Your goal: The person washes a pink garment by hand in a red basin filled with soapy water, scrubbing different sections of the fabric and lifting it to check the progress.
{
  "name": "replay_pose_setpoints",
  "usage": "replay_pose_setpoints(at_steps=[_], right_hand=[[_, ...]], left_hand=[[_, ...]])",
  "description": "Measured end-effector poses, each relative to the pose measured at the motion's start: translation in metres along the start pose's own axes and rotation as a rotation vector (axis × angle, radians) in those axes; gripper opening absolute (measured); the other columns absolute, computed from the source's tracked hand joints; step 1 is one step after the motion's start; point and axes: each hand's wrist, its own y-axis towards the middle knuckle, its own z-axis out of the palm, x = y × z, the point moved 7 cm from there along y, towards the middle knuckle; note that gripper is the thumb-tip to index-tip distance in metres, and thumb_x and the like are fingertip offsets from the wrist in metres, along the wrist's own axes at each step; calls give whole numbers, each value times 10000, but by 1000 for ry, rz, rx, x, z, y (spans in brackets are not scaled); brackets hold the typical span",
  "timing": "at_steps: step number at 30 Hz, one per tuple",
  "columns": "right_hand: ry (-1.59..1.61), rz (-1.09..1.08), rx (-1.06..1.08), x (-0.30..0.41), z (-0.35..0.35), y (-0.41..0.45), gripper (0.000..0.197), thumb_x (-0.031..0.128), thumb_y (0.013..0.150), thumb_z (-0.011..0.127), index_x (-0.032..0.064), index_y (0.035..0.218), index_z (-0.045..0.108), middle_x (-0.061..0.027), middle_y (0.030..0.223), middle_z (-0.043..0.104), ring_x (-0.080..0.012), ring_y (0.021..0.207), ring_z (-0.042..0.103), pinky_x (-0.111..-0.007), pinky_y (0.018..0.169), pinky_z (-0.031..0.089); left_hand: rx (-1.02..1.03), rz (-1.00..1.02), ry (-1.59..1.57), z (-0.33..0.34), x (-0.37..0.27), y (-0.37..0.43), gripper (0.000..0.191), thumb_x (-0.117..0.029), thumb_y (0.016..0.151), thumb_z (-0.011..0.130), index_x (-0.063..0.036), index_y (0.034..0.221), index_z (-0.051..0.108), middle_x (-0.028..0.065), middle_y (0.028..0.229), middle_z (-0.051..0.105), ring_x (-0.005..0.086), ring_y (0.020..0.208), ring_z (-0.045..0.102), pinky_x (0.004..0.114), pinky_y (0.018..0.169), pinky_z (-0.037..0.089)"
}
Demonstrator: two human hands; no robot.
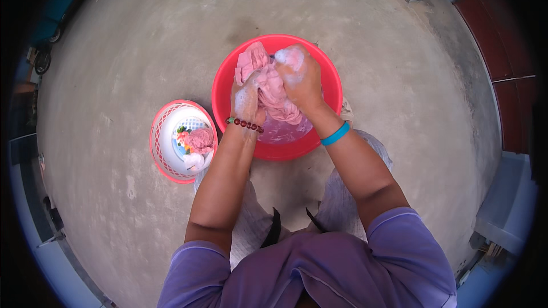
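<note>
A wet pink cloth (272,87) is bunched up over a red plastic basin (278,152). My left hand (245,94) grips the cloth from its left side, with the thumb lying against the folds. My right hand (302,79) is closed around the cloth's right side, and white suds cover its knuckles. Foam also clings to the back of my left hand. Below the cloth, soapy water (284,130) with streaks of foam lies in the basin. Part of the cloth's underside is hidden by my hands.
A white and red plastic basket (165,154) stands on the concrete floor (124,72), left of the basin. It holds a crumpled pink cloth (201,140) and a white item (194,161). My knees flank the basin's near side. Dark red panels (483,38) stand far right.
</note>
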Motion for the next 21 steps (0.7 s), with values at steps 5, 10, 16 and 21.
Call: replay_pose_setpoints(at_steps=[5, 10, 16, 21], right_hand=[[-142, 7, 56, -1, 19, -27, 295, 136, 623, 664, 38, 870, 534, -179, 813, 579, -354, 777, 570, -386, 665, 462], [-235, -102, 125, 12, 21, -27, 318, 128, 608, 678, 50, 880, 531, -162, 818, 571, -350, 772, 559, -388, 668, 457], [183, 480, 134, -73, -1, 0, 270, 256, 807, 538, 50, 978, 504, -126, 943, 578, -276, 894, 574, -392, 713, 457], [683, 1041, 326, -51, 22, -52, 640, 581, 877, 209, 112, 1303, 303, -97, 1339, 323, -285, 1176, 386, -589, 897, 342]], left_hand=[[87, -18, 15, -23, 5, 2, 289, -60, 813, 538, 19, 1085, 483, 100, 1023, 573, 214, 931, 572, 304, 794, 481], [129, 11, 44, -21, 16, 12, 271, -115, 827, 517, -24, 1082, 493, 85, 1035, 563, 224, 989, 543, 334, 826, 471], [-2, 65, -63, 0, -12, -19, 404, -26, 760, 557, -44, 1152, 459, 96, 1066, 547, 224, 1003, 534, 368, 859, 452], [54, 181, -102, -9, -58, -9, 342, -124, 784, 577, -39, 1107, 499, 92, 1082, 553, 230, 1031, 519, 394, 902, 421]])
